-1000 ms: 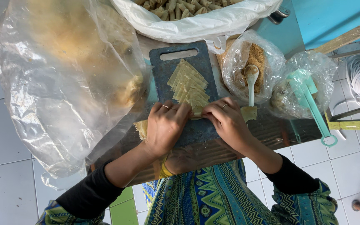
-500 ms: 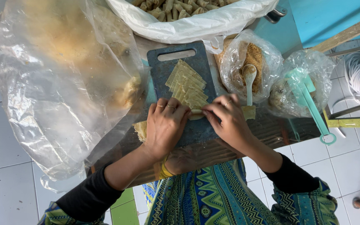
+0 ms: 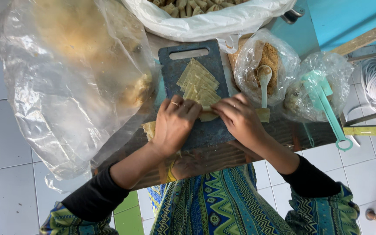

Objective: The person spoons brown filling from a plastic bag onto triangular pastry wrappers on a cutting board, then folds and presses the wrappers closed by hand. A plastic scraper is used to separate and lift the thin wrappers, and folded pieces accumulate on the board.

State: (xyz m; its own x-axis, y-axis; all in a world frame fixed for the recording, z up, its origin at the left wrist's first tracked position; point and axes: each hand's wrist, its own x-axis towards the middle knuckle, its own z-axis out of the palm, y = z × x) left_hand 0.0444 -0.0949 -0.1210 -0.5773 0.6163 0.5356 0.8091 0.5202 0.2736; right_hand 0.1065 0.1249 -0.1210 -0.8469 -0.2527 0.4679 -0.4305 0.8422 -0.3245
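Observation:
A dark blue cutting board [image 3: 177,69] lies on a small wooden table, with a fan of thin pale-yellow pastry sheets [image 3: 198,82] on it. My left hand [image 3: 175,124] and my right hand [image 3: 239,118] meet at the near end of the stack, fingers curled over one pastry sheet [image 3: 207,116] between them. Both hands press it against the board. What lies inside the sheet is hidden by my fingers. Another pale sheet [image 3: 149,129] pokes out left of my left hand.
A big clear plastic bag [image 3: 66,78] covers the left. A white bag of rolled pastries [image 3: 205,13] sits behind the board. To the right stand a bag of brown filling with a spoon [image 3: 264,76] and a bag with a turquoise scoop [image 3: 323,93].
My right hand has slid a little left and away, closer to my left hand. My fingers have curled tighter over the sheet at the stack's near end.

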